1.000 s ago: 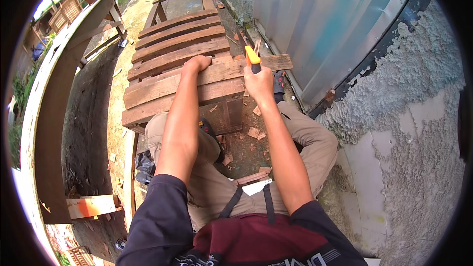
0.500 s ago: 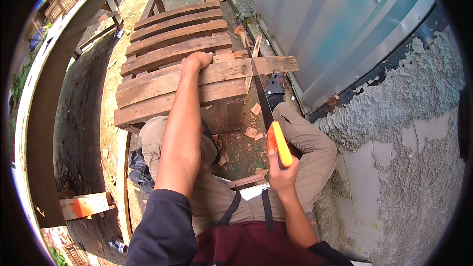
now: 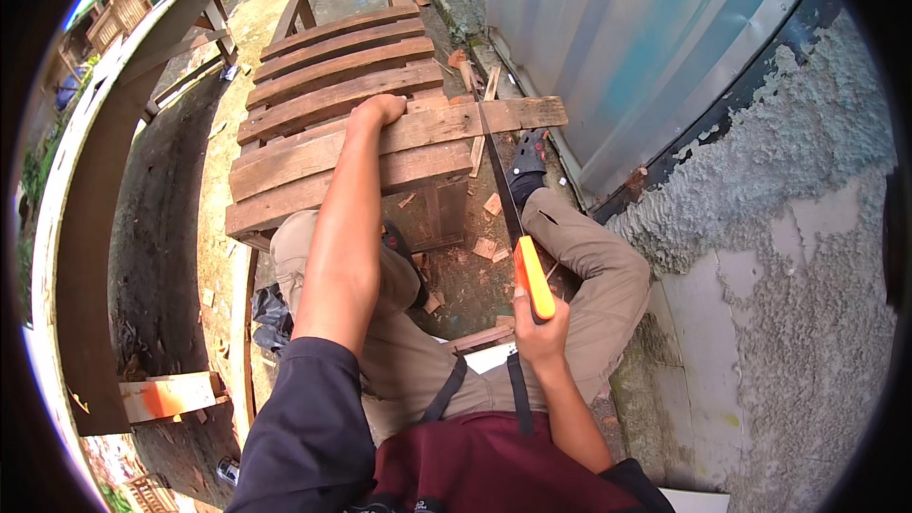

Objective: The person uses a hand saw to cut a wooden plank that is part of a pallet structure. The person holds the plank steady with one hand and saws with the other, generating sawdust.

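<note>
My right hand (image 3: 543, 332) is closed round the orange and black handle of a handsaw (image 3: 534, 271). Its dark blade runs forward and crosses a weathered wooden plank (image 3: 432, 127) near the plank's right part. That plank lies across a slatted wooden frame (image 3: 342, 95), with its right end sticking out past the frame's side. With my left hand (image 3: 378, 111) I grip the plank from above, left of the blade; some of the fingertips are hidden. My knees are bent near the frame's close end.
A corrugated metal sheet (image 3: 627, 57) and a rough plastered wall (image 3: 760, 218) stand close on the right. Wood offcuts (image 3: 485, 247) litter the ground beneath the saw. To the left are a long wooden piece of furniture (image 3: 85, 256) and a black plastic bag (image 3: 271, 313).
The saw has slid slightly back toward me against the plank. My left hand keeps its place on the wood, and the whole view has shifted a little.
</note>
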{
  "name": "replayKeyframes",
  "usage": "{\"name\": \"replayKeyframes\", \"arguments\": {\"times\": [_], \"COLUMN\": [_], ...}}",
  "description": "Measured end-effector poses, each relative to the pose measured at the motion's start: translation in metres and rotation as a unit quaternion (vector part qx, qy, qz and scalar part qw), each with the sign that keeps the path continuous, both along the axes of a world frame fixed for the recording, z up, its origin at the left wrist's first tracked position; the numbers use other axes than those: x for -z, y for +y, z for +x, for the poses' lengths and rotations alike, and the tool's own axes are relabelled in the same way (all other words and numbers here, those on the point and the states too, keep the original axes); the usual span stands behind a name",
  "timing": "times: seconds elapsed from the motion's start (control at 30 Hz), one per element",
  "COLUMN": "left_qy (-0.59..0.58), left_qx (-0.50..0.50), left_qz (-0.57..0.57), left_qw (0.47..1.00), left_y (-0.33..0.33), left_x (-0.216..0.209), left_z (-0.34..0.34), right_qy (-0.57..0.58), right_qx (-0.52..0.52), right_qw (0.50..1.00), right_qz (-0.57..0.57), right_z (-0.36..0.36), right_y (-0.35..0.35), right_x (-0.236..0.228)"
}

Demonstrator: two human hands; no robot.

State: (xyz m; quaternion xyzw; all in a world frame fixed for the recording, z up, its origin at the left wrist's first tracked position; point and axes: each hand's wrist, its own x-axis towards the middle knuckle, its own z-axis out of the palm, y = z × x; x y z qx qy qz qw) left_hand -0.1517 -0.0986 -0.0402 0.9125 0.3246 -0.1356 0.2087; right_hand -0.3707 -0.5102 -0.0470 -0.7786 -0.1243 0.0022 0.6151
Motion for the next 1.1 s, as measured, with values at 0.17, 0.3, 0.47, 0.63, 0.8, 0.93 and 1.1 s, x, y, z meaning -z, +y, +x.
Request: {"name": "replayKeyframes", "arguments": {"times": [0.17,0.3,0.47,0.63,0.8,0.93,1.1], "left_qy": [-0.004,-0.003,-0.003,-0.005,0.002,-0.002,-0.002], "left_qx": [-0.019,-0.029,0.005,-0.005,-0.027,-0.031,-0.012], "left_qz": [0.013,-0.019,0.004,-0.002,-0.013,0.004,0.008], "left_qw": [1.0,0.999,1.0,1.0,1.0,1.0,1.0], "left_y": [-0.008,-0.017,-0.01,0.002,0.0,0.011,0.015], "left_x": [-0.011,-0.025,-0.017,0.0,0.004,0.012,0.014], "left_z": [-0.011,-0.009,-0.006,-0.001,-0.005,0.008,0.017], "right_qy": [-0.032,-0.045,-0.045,-0.062,-0.002,-0.052,-0.084], "right_qx": [0.009,0.03,0.005,0.009,0.001,0.013,0.022], "right_qw": [0.999,0.999,0.999,0.998,1.0,0.999,0.996], "right_qz": [0.001,0.008,0.008,0.002,-0.027,0.003,0.011], "right_z": [-0.024,0.147,0.175,0.056,-0.051,0.008,0.166], "right_y": [-0.011,0.105,0.131,0.04,-0.031,0.011,0.116], "right_x": [0.005,-0.019,-0.018,0.015,0.023,0.01,-0.005]}}
